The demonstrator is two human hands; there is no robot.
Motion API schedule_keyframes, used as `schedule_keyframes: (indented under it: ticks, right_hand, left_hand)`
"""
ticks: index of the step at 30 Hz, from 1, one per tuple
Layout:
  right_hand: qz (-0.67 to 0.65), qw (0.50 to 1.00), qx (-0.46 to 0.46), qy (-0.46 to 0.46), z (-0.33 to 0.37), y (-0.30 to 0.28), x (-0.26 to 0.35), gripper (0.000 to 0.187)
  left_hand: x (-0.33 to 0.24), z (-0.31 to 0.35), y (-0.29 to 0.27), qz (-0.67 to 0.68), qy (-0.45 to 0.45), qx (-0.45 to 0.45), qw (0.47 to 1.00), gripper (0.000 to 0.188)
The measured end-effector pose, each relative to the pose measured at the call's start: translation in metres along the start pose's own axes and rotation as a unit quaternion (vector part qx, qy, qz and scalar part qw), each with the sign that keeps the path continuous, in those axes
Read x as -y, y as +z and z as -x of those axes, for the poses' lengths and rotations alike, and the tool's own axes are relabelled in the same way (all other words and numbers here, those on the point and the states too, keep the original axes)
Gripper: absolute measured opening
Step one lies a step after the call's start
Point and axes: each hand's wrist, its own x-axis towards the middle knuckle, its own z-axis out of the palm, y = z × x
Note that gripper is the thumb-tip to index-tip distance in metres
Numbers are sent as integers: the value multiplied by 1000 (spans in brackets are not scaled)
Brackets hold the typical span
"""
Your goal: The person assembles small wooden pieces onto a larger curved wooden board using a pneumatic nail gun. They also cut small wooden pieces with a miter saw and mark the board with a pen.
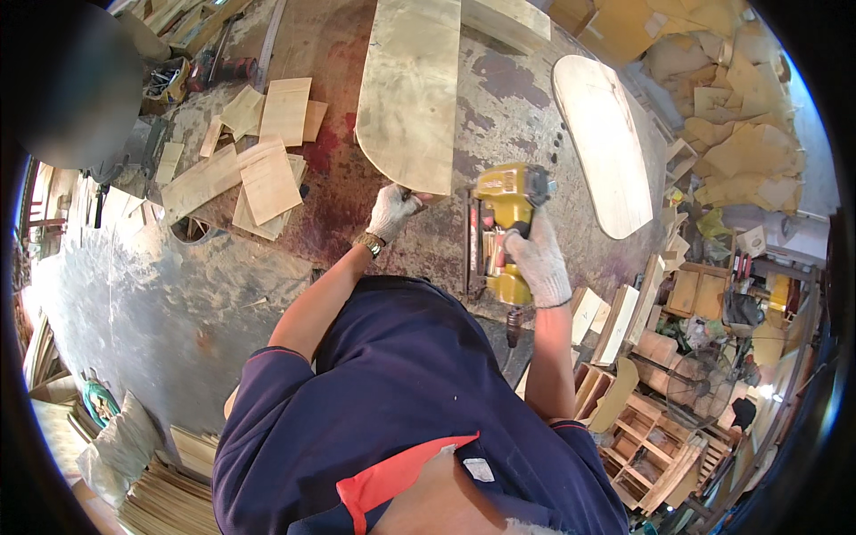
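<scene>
A long pale wooden board (410,98) with a rounded near corner lies on the worn worktable in front of me. My left hand (392,210), in a white knit glove with a wristwatch below it, is closed at the board's near edge; its fingertips are partly hidden there. In my gloved right hand (539,259) is a yellow and black nail gun (510,192), gripped by its handle. The nail gun is held just right of the board's near end, apart from it. A hose fitting (514,328) hangs from the handle's lower end.
Another rounded board (606,147) lies at the right of the worktable (499,85). Several thin wood pieces (267,183) are piled at the left, with a red and black power tool (234,69) beyond. Wooden crates (646,437) and scraps (713,107) crowd the right side.
</scene>
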Motion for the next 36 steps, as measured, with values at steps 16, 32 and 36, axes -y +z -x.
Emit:
schedule_keyframes:
  ticks: [16, 32, 36]
  right_hand:
    - [127, 991, 21, 23, -26, 30, 1, 42]
    - [161, 983, 39, 72, -36, 37, 2, 49]
    - [170, 981, 41, 84, -36, 36, 4, 49]
  left_hand:
    - [-15, 4, -2, -137, 55, -22, 989, 38]
    - [-6, 1, -5, -186, 59, -26, 981, 36]
    - [5, -2, -5, -164, 65, -15, 984, 33]
